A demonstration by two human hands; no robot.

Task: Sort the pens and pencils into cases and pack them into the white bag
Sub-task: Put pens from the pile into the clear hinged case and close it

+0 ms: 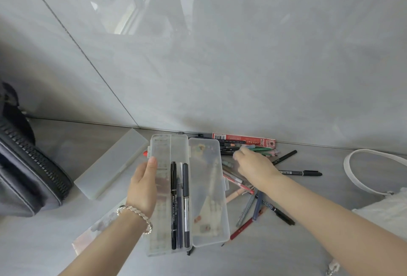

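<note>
My left hand (144,187) holds an open clear plastic case (163,187) by its left side. Three dark pens (179,205) lie in the case's left half. Its lid (208,192) lies flat to the right. My right hand (253,165) reaches over a loose pile of pens and pencils (259,201) by the wall, fingers curled at a green pencil (262,149); whether it grips one I cannot tell. The white bag (387,209) with its handle lies at the far right.
A second frosted case (110,165), closed, lies left of the open one. A dark grey zipped bag (28,176) stands at the far left. A red pencil box (244,139) rests against the grey wall. A black marker (301,173) lies apart on the right.
</note>
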